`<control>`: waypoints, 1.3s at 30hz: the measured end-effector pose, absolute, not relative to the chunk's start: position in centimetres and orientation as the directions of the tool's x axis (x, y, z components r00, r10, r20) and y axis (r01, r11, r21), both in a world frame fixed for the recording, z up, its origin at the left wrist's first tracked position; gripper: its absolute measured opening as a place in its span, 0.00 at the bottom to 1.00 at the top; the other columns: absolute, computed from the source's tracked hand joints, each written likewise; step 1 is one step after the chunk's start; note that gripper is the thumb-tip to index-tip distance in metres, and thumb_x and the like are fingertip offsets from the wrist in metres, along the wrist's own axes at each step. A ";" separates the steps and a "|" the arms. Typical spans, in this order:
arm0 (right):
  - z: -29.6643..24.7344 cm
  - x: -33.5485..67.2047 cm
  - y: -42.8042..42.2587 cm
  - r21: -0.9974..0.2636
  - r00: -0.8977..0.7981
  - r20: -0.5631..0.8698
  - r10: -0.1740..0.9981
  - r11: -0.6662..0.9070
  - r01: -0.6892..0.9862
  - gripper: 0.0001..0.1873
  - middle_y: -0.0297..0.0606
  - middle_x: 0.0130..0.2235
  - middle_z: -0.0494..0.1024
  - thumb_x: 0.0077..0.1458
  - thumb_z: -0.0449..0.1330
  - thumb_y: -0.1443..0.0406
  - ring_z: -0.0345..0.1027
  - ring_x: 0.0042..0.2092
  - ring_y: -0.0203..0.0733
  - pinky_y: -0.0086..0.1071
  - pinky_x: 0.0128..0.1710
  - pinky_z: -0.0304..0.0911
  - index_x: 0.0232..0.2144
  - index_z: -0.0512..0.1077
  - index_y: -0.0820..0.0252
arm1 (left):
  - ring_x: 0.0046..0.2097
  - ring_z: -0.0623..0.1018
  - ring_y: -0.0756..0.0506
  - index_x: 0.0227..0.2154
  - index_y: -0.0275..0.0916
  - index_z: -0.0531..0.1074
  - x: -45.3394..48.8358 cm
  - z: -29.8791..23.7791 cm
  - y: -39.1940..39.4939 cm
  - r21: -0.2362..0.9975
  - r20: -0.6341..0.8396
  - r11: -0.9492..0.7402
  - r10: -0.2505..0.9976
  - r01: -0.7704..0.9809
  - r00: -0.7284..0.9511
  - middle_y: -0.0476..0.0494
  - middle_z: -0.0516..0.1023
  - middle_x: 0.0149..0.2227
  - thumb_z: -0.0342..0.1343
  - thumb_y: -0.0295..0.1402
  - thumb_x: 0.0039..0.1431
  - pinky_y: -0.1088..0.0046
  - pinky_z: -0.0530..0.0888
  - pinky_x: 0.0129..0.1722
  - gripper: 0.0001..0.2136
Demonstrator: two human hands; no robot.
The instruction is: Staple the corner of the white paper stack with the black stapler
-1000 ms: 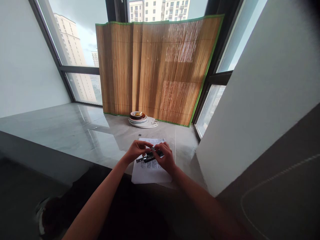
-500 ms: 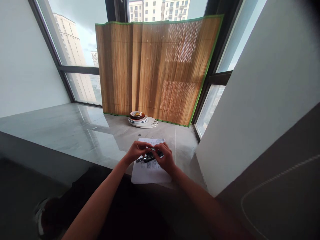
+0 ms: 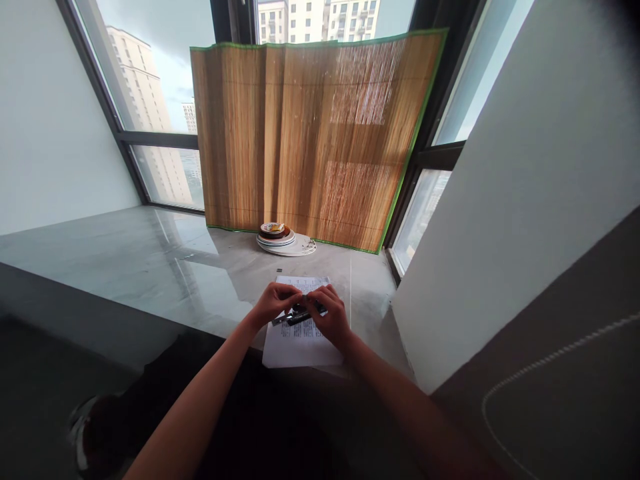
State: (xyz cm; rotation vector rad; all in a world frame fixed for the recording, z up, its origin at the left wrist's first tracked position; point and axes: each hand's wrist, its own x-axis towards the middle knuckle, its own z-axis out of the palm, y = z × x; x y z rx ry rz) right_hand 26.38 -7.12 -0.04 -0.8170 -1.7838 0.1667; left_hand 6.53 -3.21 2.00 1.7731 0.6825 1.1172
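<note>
Both of my hands meet over a printed sheet of paper (image 3: 300, 343) lying on the marble sill. My left hand (image 3: 273, 303) and my right hand (image 3: 330, 317) are each closed round a small dark metal object (image 3: 295, 316) with a silvery end sticking out to the left. The fingers pinch it from both sides just above the paper. What the object is exactly, I cannot make out.
A stack of plates (image 3: 285, 241) with a small dish on top stands farther back on the grey marble sill (image 3: 150, 260). Behind it leans a bamboo mat with green edging (image 3: 310, 133) against the window. A white wall (image 3: 500, 200) closes in on the right.
The fingers of both hands have shifted slightly on the dark object; the hands stay in the same place over the paper.
</note>
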 end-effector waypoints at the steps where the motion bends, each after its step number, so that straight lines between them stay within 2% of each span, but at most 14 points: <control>1: 0.0 26.4 -7.2 -0.498 -0.135 0.785 0.604 0.746 0.442 0.06 0.37 0.34 0.76 0.66 0.62 0.59 0.67 0.39 0.46 0.42 0.45 0.64 0.36 0.74 0.52 | 0.20 0.68 0.53 0.31 0.34 0.83 6.5 1.9 -3.2 0.898 0.399 -0.440 0.804 -0.009 0.441 0.44 0.76 0.21 0.69 0.46 0.56 0.77 0.64 0.20 0.17; 6: 0.3 26.3 -7.3 -0.503 -0.122 0.800 0.587 0.768 0.398 0.03 0.37 0.36 0.78 0.66 0.62 0.61 0.68 0.40 0.46 0.42 0.45 0.66 0.41 0.75 0.52 | 0.21 0.67 0.54 0.32 0.33 0.83 6.4 1.6 -3.0 0.899 0.392 -0.437 0.794 -0.012 0.466 0.44 0.78 0.24 0.67 0.46 0.59 0.79 0.63 0.21 0.17; 10: 0.7 26.2 -7.5 -0.452 -0.171 0.825 0.539 0.810 0.373 0.03 0.37 0.37 0.79 0.66 0.62 0.63 0.69 0.40 0.45 0.41 0.45 0.66 0.39 0.77 0.53 | 0.20 0.66 0.55 0.32 0.32 0.82 6.4 1.6 -3.0 0.898 0.385 -0.440 0.789 0.004 0.478 0.48 0.73 0.19 0.67 0.46 0.59 0.80 0.62 0.21 0.18; 15: 0.9 26.2 -7.6 -0.439 -0.173 0.839 0.516 0.830 0.344 0.03 0.36 0.37 0.79 0.66 0.63 0.65 0.69 0.40 0.45 0.41 0.44 0.66 0.39 0.77 0.52 | 0.21 0.67 0.54 0.31 0.32 0.82 6.4 1.9 -3.2 0.899 0.387 -0.438 0.786 -0.006 0.483 0.46 0.76 0.23 0.68 0.46 0.57 0.79 0.63 0.22 0.18; 22: 0.7 26.3 -7.4 -0.424 -0.168 0.858 0.485 0.854 0.301 0.04 0.36 0.37 0.79 0.64 0.65 0.65 0.69 0.39 0.44 0.40 0.42 0.68 0.41 0.80 0.51 | 0.22 0.67 0.54 0.30 0.32 0.83 6.1 1.9 -3.2 0.899 0.373 -0.438 0.778 0.011 0.506 0.46 0.75 0.21 0.69 0.46 0.56 0.79 0.63 0.22 0.18; 26: 0.9 26.4 -7.7 -0.435 -0.170 0.850 0.499 0.846 0.309 0.05 0.36 0.38 0.80 0.65 0.64 0.66 0.71 0.40 0.44 0.41 0.43 0.68 0.41 0.79 0.51 | 0.22 0.67 0.54 0.31 0.32 0.83 6.1 1.7 -3.1 0.902 0.376 -0.432 0.786 0.001 0.491 0.46 0.76 0.23 0.68 0.47 0.57 0.78 0.63 0.22 0.18; 29: 1.2 26.4 -8.0 -0.483 -0.120 0.832 0.541 0.814 0.323 0.06 0.38 0.43 0.81 0.65 0.62 0.67 0.72 0.45 0.46 0.42 0.48 0.69 0.42 0.78 0.52 | 0.22 0.68 0.54 0.33 0.34 0.82 5.9 1.4 -2.3 0.895 0.403 -0.445 0.822 0.013 0.401 0.44 0.79 0.26 0.64 0.48 0.61 0.78 0.64 0.22 0.18; 32: 1.0 26.5 -7.8 -0.549 -0.069 0.796 0.601 0.766 0.336 0.07 0.39 0.43 0.81 0.66 0.59 0.67 0.73 0.45 0.46 0.41 0.47 0.70 0.43 0.77 0.52 | 0.22 0.70 0.52 0.35 0.35 0.80 5.1 0.7 -0.4 0.866 0.441 -0.478 0.869 0.146 0.226 0.44 0.79 0.28 0.59 0.46 0.65 0.76 0.66 0.23 0.17; 34: 0.6 26.6 -7.3 -0.568 -0.049 0.778 0.626 0.735 0.371 0.08 0.39 0.39 0.80 0.67 0.58 0.66 0.73 0.42 0.45 0.40 0.44 0.70 0.42 0.78 0.53 | 0.25 0.73 0.49 0.33 0.36 0.79 4.1 0.0 1.3 0.794 0.492 -0.493 0.865 0.355 0.098 0.45 0.79 0.27 0.56 0.42 0.66 0.74 0.71 0.28 0.15; 36: 0.2 26.9 -6.6 -0.565 -0.025 0.773 0.634 0.706 0.427 0.09 0.38 0.37 0.80 0.66 0.57 0.66 0.72 0.40 0.46 0.40 0.44 0.70 0.40 0.79 0.54 | 0.34 0.78 0.45 0.35 0.38 0.80 3.1 -0.7 3.2 0.652 0.533 -0.466 0.843 0.598 0.076 0.42 0.82 0.32 0.54 0.37 0.67 0.69 0.75 0.40 0.12; 39: -0.1 27.9 -5.2 -0.547 0.023 0.775 0.632 0.652 0.526 0.09 0.40 0.40 0.81 0.62 0.59 0.67 0.72 0.43 0.48 0.43 0.48 0.69 0.38 0.80 0.54 | 0.52 0.79 0.40 0.44 0.39 0.80 1.8 -1.8 5.8 0.463 0.507 -0.405 0.850 0.788 0.139 0.36 0.82 0.48 0.53 0.31 0.65 0.63 0.73 0.57 0.12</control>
